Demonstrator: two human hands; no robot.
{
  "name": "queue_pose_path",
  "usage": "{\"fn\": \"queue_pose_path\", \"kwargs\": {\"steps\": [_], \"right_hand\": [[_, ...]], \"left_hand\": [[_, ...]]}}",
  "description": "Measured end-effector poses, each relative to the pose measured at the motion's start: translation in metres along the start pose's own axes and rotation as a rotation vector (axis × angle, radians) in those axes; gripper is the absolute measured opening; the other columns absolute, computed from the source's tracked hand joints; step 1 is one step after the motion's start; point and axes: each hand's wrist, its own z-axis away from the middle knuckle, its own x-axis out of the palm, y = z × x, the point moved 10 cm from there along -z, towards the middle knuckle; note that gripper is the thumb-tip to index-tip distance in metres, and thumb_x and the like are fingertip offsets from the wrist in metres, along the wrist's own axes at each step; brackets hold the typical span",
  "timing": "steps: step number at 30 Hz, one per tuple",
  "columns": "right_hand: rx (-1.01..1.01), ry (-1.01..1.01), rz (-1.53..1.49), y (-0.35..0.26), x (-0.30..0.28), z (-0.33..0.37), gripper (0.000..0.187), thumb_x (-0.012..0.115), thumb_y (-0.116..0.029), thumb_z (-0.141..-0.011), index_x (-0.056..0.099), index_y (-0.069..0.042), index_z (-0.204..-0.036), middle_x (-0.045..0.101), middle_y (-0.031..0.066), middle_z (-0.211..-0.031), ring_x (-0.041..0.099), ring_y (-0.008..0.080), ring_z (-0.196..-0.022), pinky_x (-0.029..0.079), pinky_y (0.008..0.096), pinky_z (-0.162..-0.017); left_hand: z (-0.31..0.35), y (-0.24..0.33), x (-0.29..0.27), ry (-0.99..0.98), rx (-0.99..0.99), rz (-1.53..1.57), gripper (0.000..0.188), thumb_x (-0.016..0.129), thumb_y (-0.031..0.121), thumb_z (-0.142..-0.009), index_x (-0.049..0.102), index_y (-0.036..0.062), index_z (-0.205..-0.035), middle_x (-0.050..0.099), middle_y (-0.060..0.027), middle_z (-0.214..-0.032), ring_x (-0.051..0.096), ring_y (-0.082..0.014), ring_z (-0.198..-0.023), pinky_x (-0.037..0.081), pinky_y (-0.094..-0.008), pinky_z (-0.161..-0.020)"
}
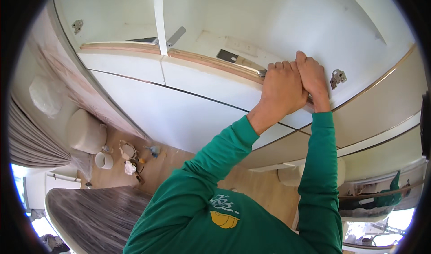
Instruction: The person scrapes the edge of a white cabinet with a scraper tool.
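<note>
My left hand point(282, 89) is closed at the front edge of a white cabinet, knuckles up. A small grey metal piece point(261, 73) pokes out beside its fingers; the rest is covered. Right against it, my right hand point(311, 74) is also closed, with its fingers folded over the same edge. Whatever lies inside both hands is hidden. Just left of them, a scraper point(227, 55) with a dark flat blade and pale handle rests inside the cabinet by its front rail point(202, 62), which shows bare wood along the top.
A white upright divider point(159, 20) splits the cabinet, with a grey blade-like strip point(176, 36) beside it. Metal hinge plates point(338, 78) sit on the inner sides. Below left, the wooden floor holds a white bucket point(103, 160), a pouf point(86, 130) and scattered tools. A plastic-covered dark surface point(96, 213) stands behind.
</note>
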Motion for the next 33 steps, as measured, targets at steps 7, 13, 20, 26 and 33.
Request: {"fn": "queue_pose_path", "kwargs": {"steps": [7,13,20,26,33], "right_hand": [[-0.041,0.044,-0.025,-0.002,-0.009,0.009,0.025,0.047,-0.028,-0.108,0.057,-0.006,-0.107,0.077,0.0217,-0.100,0.074,0.0449,-0.099,0.051,0.0638,-0.092],[-0.013,0.025,-0.015,-0.004,-0.011,0.011,0.028,0.044,-0.029,-0.109,0.061,-0.007,-0.109,0.078,0.0194,-0.101,0.074,0.0434,-0.099,0.050,0.0605,-0.094],[0.128,0.121,-0.287,0.009,-0.011,0.003,0.060,0.031,-0.035,-0.113,0.076,-0.004,-0.088,0.079,0.0221,-0.093,0.073,0.0447,-0.096,0.047,0.0596,-0.102],[0.149,0.085,-0.229,0.013,-0.012,-0.003,0.063,0.031,-0.036,-0.112,0.077,-0.002,-0.087,0.079,0.0246,-0.096,0.074,0.0460,-0.097,0.047,0.0588,-0.104],[0.090,0.090,-0.120,0.010,-0.044,-0.010,0.059,0.032,-0.034,-0.111,0.075,-0.003,-0.085,0.078,0.0222,-0.092,0.073,0.0457,-0.097,0.048,0.0603,-0.101]], "left_hand": [[0.005,0.005,0.002,-0.021,-0.007,-0.042,0.035,0.074,0.037,-0.084,0.067,0.0034,-0.091,0.069,-0.0100,-0.080,0.069,-0.0285,-0.080,0.052,-0.0432,-0.076],[0.005,0.002,0.000,-0.024,-0.037,-0.028,0.038,0.074,0.038,-0.084,0.067,0.0027,-0.095,0.071,-0.0116,-0.086,0.070,-0.0304,-0.082,0.054,-0.0442,-0.080],[-0.006,-0.001,0.007,-0.155,-0.014,-0.061,0.042,0.073,0.040,-0.086,0.067,0.0005,-0.100,0.072,-0.0157,-0.093,0.071,-0.0331,-0.086,0.055,-0.0475,-0.082],[-0.008,-0.002,0.014,-0.155,-0.036,-0.050,0.041,0.070,0.039,-0.090,0.066,-0.0008,-0.101,0.072,-0.0170,-0.096,0.071,-0.0334,-0.089,0.056,-0.0494,-0.084],[-0.013,0.006,0.009,0.008,-0.068,-0.040,0.044,0.073,0.044,-0.092,0.065,0.0005,-0.096,0.068,-0.0145,-0.087,0.070,-0.0316,-0.080,0.054,-0.0458,-0.074]]}}
